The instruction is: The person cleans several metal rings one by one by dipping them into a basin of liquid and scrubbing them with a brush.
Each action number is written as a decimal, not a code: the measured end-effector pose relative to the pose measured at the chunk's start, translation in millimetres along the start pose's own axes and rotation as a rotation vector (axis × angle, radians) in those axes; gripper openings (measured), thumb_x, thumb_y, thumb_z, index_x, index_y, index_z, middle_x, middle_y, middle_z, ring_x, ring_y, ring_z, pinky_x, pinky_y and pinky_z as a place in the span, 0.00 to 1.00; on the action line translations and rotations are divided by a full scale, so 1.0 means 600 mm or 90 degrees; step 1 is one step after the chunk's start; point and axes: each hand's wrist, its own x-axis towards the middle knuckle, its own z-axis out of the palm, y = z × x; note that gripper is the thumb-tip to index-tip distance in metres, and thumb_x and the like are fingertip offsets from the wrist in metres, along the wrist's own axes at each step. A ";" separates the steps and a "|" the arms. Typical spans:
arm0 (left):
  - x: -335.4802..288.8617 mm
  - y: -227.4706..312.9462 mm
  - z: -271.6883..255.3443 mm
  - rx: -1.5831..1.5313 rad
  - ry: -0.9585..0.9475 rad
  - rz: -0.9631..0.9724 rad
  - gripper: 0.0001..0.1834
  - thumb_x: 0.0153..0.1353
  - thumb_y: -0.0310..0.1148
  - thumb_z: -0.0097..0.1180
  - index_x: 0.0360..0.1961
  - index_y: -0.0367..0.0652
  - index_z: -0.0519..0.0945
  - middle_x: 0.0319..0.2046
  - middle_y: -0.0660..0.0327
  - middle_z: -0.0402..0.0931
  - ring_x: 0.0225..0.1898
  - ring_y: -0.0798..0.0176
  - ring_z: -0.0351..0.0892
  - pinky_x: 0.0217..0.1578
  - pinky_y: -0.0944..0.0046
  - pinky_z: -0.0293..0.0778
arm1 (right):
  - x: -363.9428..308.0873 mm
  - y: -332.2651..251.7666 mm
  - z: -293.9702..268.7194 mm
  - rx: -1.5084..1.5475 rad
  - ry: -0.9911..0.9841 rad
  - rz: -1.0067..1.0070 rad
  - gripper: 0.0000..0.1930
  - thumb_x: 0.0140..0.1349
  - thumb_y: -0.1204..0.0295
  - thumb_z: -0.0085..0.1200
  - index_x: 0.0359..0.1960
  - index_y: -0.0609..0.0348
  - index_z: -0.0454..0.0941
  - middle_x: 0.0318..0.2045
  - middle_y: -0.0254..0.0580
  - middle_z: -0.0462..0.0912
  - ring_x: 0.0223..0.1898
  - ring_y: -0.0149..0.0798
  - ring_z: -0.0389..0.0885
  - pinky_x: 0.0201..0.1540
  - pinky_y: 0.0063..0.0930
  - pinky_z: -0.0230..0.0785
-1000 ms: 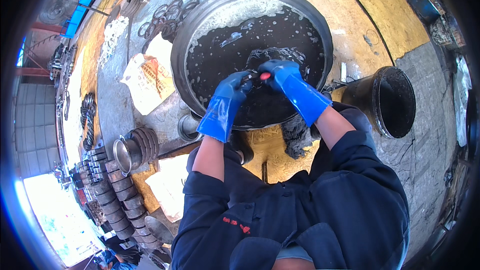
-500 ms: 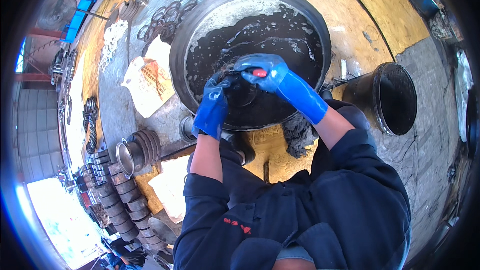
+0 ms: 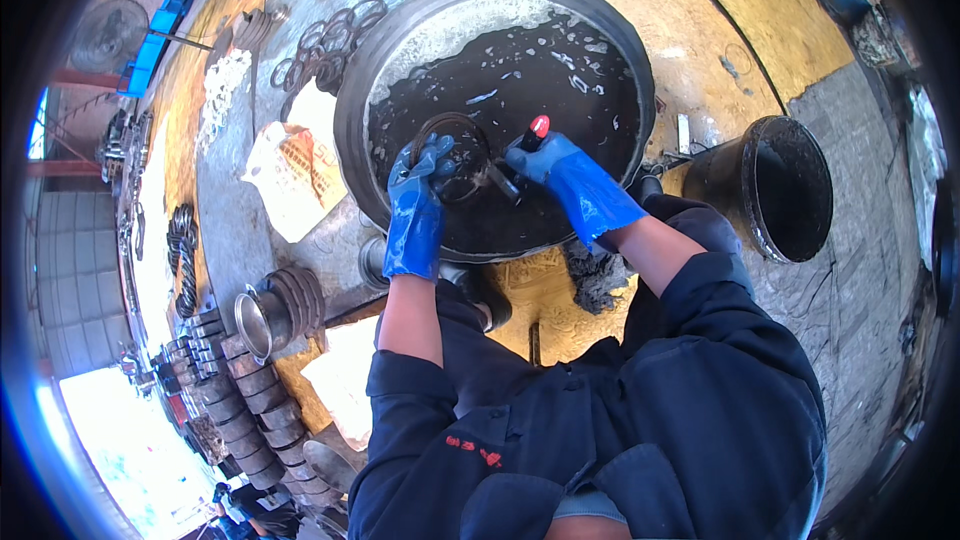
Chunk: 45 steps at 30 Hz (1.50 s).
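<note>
Both my hands wear blue rubber gloves over a wide round tub (image 3: 640,90) of dark liquid. My left hand (image 3: 418,195) is closed on the left side of a thin dark ring (image 3: 452,118), held tilted just above the liquid. To its right, my right hand (image 3: 550,162) is wrapped round a red-handled tool (image 3: 540,126), its red end pointing up and away from me. A dark, stubby piece, perhaps the tool's working end, shows between the hands beside the ring; its kind is unclear. Pale foam floats along the tub's far side.
Right of the tub a black bucket (image 3: 790,190) lies tipped. On the left are a pile of dark rings (image 3: 325,45), a printed paper sack (image 3: 295,180), ribbed metal parts (image 3: 285,310) and stacked dark blocks (image 3: 240,390). A dark lump (image 3: 595,275) sits near my feet.
My hands have moved apart: the right shifted right and slightly nearer, turning the tool's red end upward. The ring, covered before, now shows plainly in my left hand.
</note>
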 end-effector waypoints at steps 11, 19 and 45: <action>0.007 0.000 -0.018 -0.003 0.041 -0.012 0.15 0.63 0.29 0.56 0.52 0.43 0.79 0.44 0.59 0.85 0.31 0.69 0.82 0.21 0.75 0.61 | -0.014 -0.042 -0.033 -0.332 0.086 0.008 0.15 0.58 0.57 0.59 0.43 0.48 0.84 0.41 0.45 0.85 0.42 0.46 0.84 0.47 0.37 0.76; 0.014 -0.024 0.007 -0.021 0.003 -0.038 0.16 0.63 0.29 0.58 0.52 0.42 0.78 0.43 0.56 0.85 0.32 0.67 0.83 0.23 0.75 0.67 | 0.008 -0.044 -0.002 0.101 -0.036 -0.480 0.12 0.60 0.71 0.58 0.46 0.53 0.83 0.44 0.42 0.85 0.46 0.40 0.83 0.52 0.31 0.75; -0.009 -0.003 0.019 0.076 -0.085 0.067 0.18 0.64 0.23 0.54 0.55 0.35 0.75 0.46 0.51 0.82 0.41 0.60 0.83 0.41 0.65 0.79 | -0.003 -0.033 0.009 -0.247 0.177 -0.367 0.12 0.57 0.63 0.60 0.41 0.51 0.84 0.39 0.48 0.86 0.41 0.47 0.84 0.46 0.35 0.76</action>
